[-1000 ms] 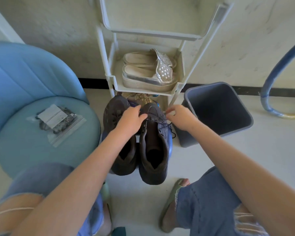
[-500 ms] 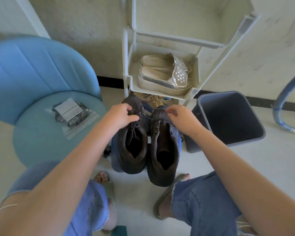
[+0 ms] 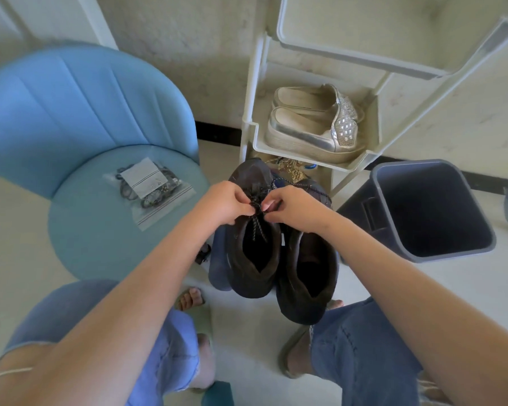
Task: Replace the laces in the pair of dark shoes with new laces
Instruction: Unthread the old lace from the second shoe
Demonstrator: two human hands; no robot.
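Both hands now meet at the left shoe's (image 3: 254, 247) knot (image 3: 257, 207): left hand (image 3: 222, 202) and right hand (image 3: 294, 208) each pinch the old lace, having shifted over from separate shoes. Untying looks underway. Right shoe (image 3: 307, 276) sits touching alongside; new laces, bagged (image 3: 148, 187), lie on the chair (image 3: 100, 244), well left.

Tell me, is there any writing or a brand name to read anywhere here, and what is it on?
None can be read.
White card inside the plastic bag on the blue chair: thin lines and small marks, too small and blurred to read.
Small white tag between the dark shoes: too small to read.
No legible brand shows on the bin, the rack or the silver shoes.
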